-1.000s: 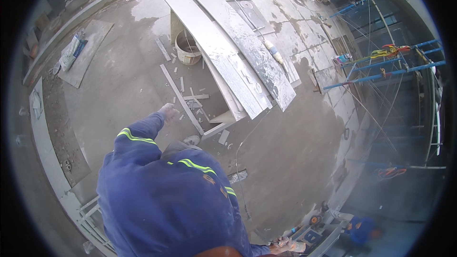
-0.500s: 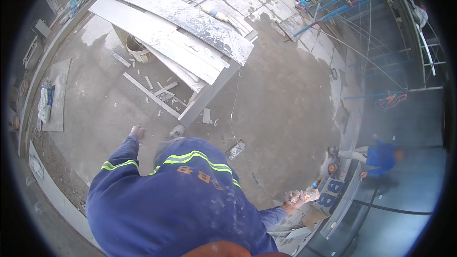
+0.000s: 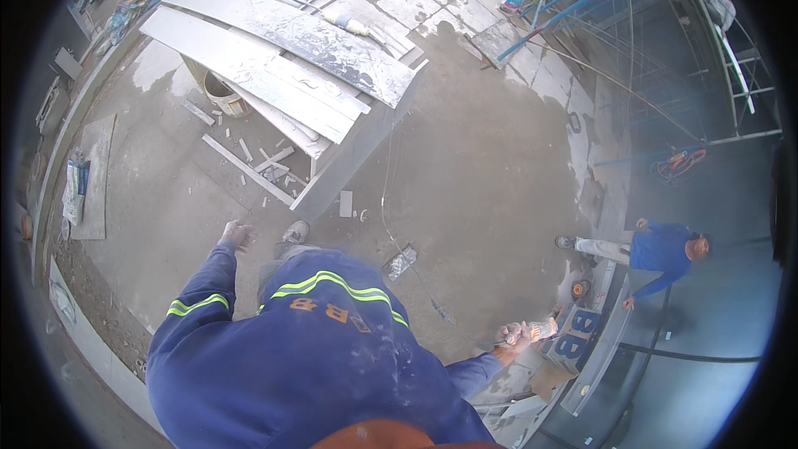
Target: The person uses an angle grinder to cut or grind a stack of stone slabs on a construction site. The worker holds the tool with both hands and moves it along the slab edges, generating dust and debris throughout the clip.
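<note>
My right hand (image 3: 514,337) is closed round a dusty, pale-and-orange corded power tool (image 3: 544,329), out to the lower right. The tool's working end is too small to make out; a thin cable (image 3: 441,310) trails from it across the floor. At the left, my left hand (image 3: 238,234) hangs with its fingers loosely apart, dusty and holding nothing. Ahead of me, long grey-white boards (image 3: 249,75) lie stacked on a low support, beyond reach of both hands. A dusty extension socket block (image 3: 401,262) lies on the floor near my body, with a cord leading to it.
Offcuts (image 3: 274,163) and a bucket (image 3: 226,95) are by the stack. Another power tool (image 3: 352,25) lies on the boards. A co-worker (image 3: 665,249) in blue stands at the right, near a carton (image 3: 572,337). Blue scaffolding (image 3: 573,12) rises at the upper right.
My view has shifted, and the board stack sits slightly further left. The co-worker at the right has moved a little. My right hand keeps the tool; my left hand stays empty.
</note>
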`<action>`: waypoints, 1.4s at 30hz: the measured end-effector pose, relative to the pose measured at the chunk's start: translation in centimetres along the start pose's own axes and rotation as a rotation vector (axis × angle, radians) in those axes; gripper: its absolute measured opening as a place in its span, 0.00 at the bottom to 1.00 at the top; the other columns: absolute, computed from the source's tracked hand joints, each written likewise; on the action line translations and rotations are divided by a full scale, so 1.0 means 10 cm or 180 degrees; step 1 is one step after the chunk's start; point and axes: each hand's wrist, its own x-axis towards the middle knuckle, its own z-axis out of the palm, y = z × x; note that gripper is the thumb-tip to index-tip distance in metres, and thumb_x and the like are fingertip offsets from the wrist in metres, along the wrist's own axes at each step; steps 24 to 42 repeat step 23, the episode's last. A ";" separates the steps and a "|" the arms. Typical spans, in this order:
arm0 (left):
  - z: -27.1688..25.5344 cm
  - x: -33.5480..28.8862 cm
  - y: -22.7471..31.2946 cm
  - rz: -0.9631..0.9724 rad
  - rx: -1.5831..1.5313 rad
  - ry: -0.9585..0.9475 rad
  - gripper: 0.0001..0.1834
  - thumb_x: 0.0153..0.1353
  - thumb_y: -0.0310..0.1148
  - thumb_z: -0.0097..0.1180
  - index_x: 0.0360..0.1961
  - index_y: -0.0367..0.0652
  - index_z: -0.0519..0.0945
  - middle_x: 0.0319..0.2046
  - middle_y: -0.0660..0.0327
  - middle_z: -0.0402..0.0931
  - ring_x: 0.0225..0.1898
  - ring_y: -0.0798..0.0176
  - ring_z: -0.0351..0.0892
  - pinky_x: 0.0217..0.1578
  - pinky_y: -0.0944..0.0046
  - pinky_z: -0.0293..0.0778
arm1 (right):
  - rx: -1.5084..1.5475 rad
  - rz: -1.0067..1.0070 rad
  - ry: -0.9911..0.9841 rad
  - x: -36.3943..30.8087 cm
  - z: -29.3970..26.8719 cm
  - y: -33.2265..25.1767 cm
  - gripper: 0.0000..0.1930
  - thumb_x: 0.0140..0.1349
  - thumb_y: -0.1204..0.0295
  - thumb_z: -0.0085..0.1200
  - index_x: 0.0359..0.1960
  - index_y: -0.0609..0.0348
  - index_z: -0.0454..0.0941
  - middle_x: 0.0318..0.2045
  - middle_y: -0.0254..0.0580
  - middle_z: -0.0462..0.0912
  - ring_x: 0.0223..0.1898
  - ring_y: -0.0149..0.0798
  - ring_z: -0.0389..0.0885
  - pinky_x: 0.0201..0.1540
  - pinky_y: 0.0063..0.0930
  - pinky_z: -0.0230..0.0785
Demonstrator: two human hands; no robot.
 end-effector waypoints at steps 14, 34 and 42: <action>-0.17 0.14 -0.37 0.0220 -0.0018 -0.0319 0.06 0.66 0.30 0.63 0.40 0.38 0.83 0.23 0.52 0.80 0.21 0.51 0.85 0.20 0.43 0.82 | 0.0302 0.0167 0.0519 0.34 0.54 0.33 0.09 0.67 0.69 0.56 0.38 0.44 0.66 0.16 0.26 0.72 0.14 0.32 0.72 0.19 0.34 0.65; 0.72 -3.56 2.98 0.4069 -0.0161 -0.4022 0.13 0.61 0.38 0.75 0.41 0.42 0.90 0.42 0.52 0.89 0.46 0.50 0.87 0.53 0.57 0.79 | 0.0368 0.0452 0.0116 0.57 0.48 0.45 0.10 0.66 0.65 0.57 0.43 0.45 0.68 0.16 0.29 0.74 0.15 0.34 0.74 0.20 0.38 0.67; 0.72 -3.56 2.98 0.4069 -0.0161 -0.4022 0.13 0.61 0.38 0.75 0.41 0.42 0.90 0.42 0.52 0.89 0.46 0.50 0.87 0.53 0.57 0.79 | 0.0368 0.0452 0.0116 0.57 0.48 0.45 0.10 0.66 0.65 0.57 0.43 0.45 0.68 0.16 0.29 0.74 0.15 0.34 0.74 0.20 0.38 0.67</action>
